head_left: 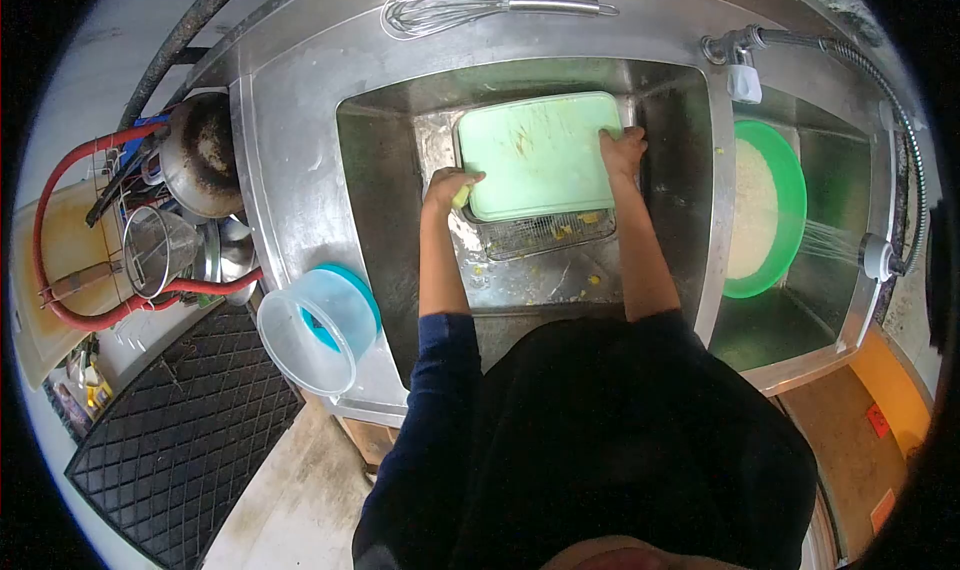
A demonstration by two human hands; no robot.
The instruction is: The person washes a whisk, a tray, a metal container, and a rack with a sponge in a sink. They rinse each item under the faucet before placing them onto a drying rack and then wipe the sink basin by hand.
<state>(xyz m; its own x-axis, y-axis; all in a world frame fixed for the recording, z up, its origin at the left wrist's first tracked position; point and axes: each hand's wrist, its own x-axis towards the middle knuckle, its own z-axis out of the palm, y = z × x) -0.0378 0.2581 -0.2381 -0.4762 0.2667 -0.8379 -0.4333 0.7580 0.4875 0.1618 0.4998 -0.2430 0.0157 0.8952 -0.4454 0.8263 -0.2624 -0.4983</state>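
Note:
A pale green cutting board (540, 160) with brownish marks is tilted over the large sink basin (375, 210). My left hand (449, 188) is closed at the board's left edge, with the thumb on its face. Under that thumb shows a small yellow-green piece (461, 197), perhaps a sponge. My right hand (624, 152) grips the upper right edge, its thumb on the face and its fingers partly hidden behind. Below the board lies a dark wire rack (550, 235) with yellow food scraps on it. More scraps dot the basin floor.
A whisk (500, 8) rests on the back ledge. In the right basin, a sprayer (878, 258) runs water into a green bowl (792, 200) of pale grains. Clear (310, 335) and blue (350, 282) containers stand left, near a pan (205, 155) and a strainer (158, 252).

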